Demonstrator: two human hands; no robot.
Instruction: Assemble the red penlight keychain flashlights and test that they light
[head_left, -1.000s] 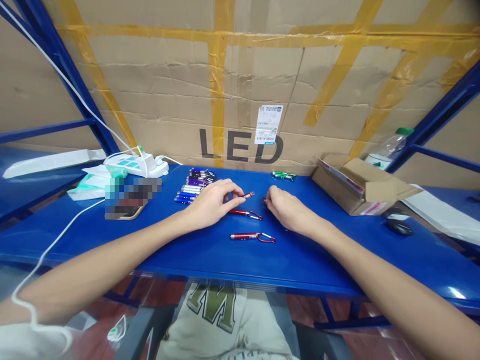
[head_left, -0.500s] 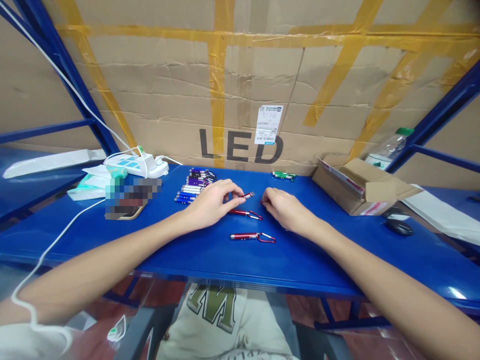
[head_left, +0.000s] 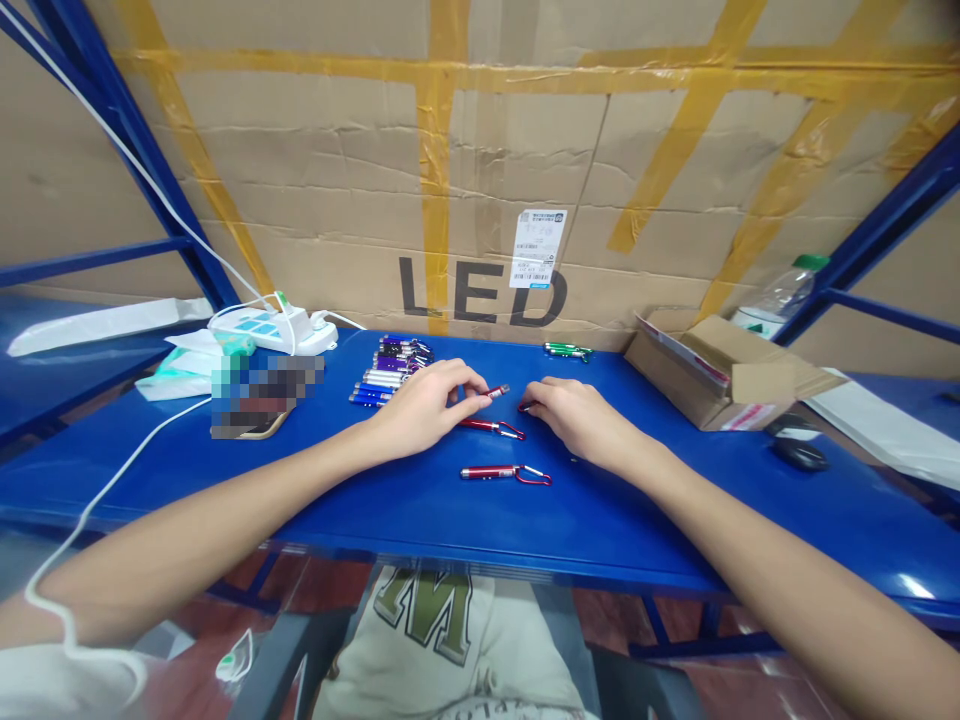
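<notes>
My left hand (head_left: 439,400) is closed in a pinch around a red penlight (head_left: 496,391), whose metal end sticks out to the right. Just right of it, my right hand (head_left: 562,410) is closed too, its fingertips on a small red piece (head_left: 523,408) that looks like a carabiner clip, mostly hidden. Below the left fingers lies another red penlight (head_left: 480,425) with a clip, partly covered by the hand. Nearer to me rests a third red penlight (head_left: 491,472) with its red carabiner. Behind my left hand are several purple, black, silver and blue penlights (head_left: 386,378).
Green penlights (head_left: 566,350) lie at the back of the blue table (head_left: 420,515). On the right stand an open cardboard box (head_left: 712,375), a black mouse (head_left: 799,453) and a plastic bottle (head_left: 787,290). A phone (head_left: 262,405), a power strip (head_left: 277,328) and a white cable (head_left: 97,500) are left.
My right hand has shifted very slightly, its fingers turning so that a little more of the small red piece shows. The left hand stays in place with the red penlight.
</notes>
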